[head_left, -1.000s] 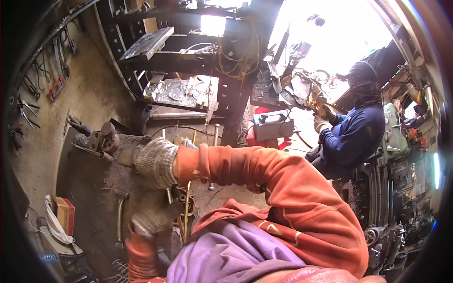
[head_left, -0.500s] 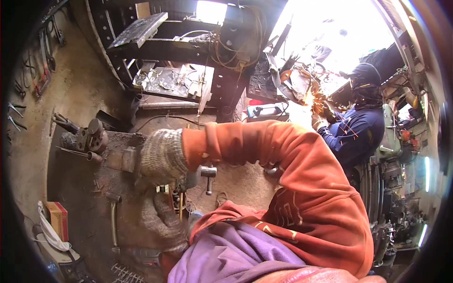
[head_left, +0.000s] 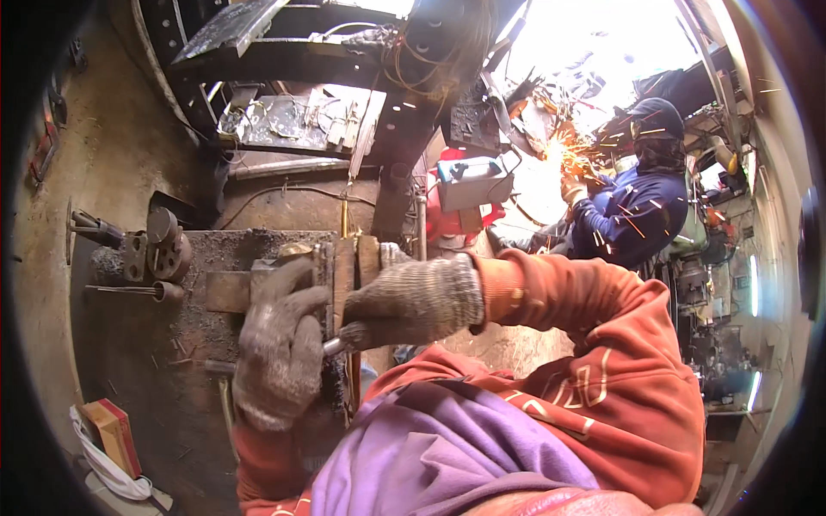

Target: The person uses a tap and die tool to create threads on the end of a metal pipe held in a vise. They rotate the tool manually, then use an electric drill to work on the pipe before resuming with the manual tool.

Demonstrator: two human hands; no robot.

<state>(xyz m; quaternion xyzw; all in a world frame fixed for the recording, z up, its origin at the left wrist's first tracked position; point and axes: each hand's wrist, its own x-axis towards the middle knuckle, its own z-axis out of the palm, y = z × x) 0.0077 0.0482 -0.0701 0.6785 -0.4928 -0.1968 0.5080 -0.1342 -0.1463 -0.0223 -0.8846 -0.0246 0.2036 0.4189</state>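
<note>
My left hand [head_left: 280,353], in a grey knit glove, rests beside a bench vise [head_left: 323,262], its fingers loosely bent and apart. From the right, my gloved right hand [head_left: 415,299] reaches across the vise with curled fingers. The end of a short round metal bar [head_left: 333,346] pokes out under its fingertips, close to my left hand. Upright brownish plates [head_left: 345,267] stand at the vise between my hands; how they are held is hidden. Behind my left hand lies a hammer [head_left: 225,400], partly covered.
On the dark bench [head_left: 129,361] stand a round metal piece [head_left: 169,249] and a short tube with thin rods [head_left: 168,292]. A red-and-brown box [head_left: 112,434] sits at left. Beyond, a person in dark blue [head_left: 645,211] works amid flying sparks [head_left: 568,155].
My right hand has moved from the left over the bench back to the vise's right side. The left hand has risen onto the vise. The view has shifted slightly.
</note>
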